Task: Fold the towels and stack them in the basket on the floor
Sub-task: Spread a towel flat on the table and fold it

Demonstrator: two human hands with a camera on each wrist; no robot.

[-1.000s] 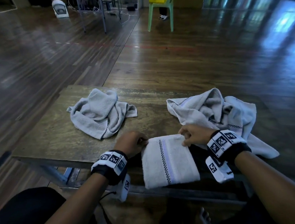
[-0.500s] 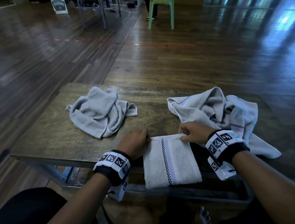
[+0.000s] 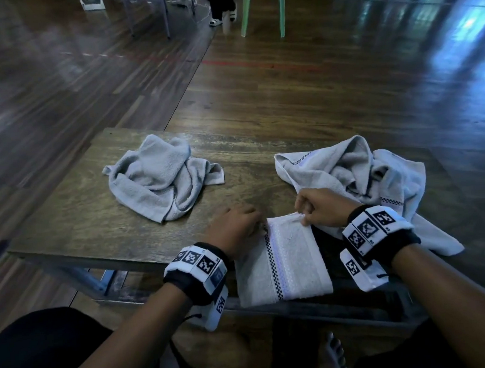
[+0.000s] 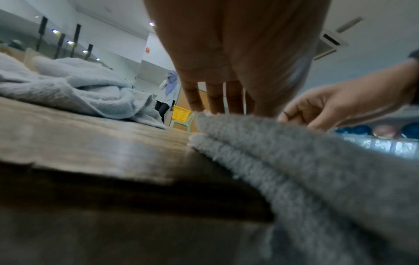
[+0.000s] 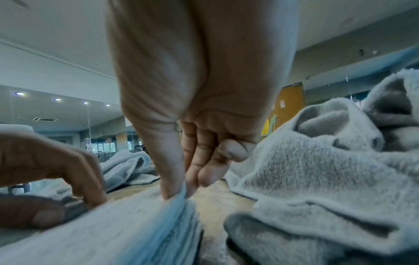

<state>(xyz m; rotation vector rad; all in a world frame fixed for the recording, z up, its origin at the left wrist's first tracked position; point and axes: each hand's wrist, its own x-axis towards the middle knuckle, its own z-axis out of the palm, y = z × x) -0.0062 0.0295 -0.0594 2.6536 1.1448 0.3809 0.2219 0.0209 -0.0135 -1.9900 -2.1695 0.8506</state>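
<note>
A folded white towel (image 3: 282,262) with a checkered stripe lies at the table's near edge, its lower half hanging over. My left hand (image 3: 236,228) sits at its far left corner, fingers on top and thumb beneath, as the right wrist view shows of the left hand (image 5: 56,170). My right hand (image 3: 321,209) pinches the far right corner between thumb and forefinger (image 5: 181,179). From the left wrist view the towel (image 4: 294,152) shows two stacked layers. A crumpled grey towel (image 3: 159,178) lies at the left of the table, a crumpled white towel (image 3: 350,169) at the right.
The wooden table (image 3: 79,225) stands on a glossy wooden floor. Far behind it a yellow basket (image 4: 181,113) sits on a green chair (image 3: 262,11), with a person's legs (image 3: 221,5) beside it. My bare foot (image 3: 333,354) shows below the table edge.
Both hands stay at the folded towel's far corners, shifted slightly. A person has walked into view beside the green chair.
</note>
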